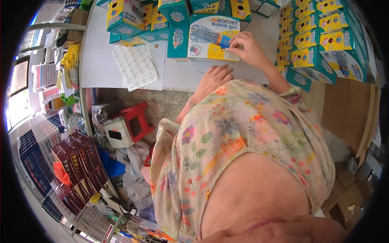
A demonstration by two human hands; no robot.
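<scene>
A teal, yellow and white toy bubble gun box lies on the white table in front of me, its picture side up. Over its right part is my right hand, thumb and forefinger pinched together near the surface. Anything between those fingertips is too small to make out. My left hand rests at the table's near edge, below the box, fingers stretched out and holding nothing. To the left of the box lie white sheets of small printed labels.
Several matching boxes stand at the far side of the table. More are stacked in rows on the right. A red stool sits below the table's left part. Crowded shelves line the left side. Brown cardboard stands at right.
</scene>
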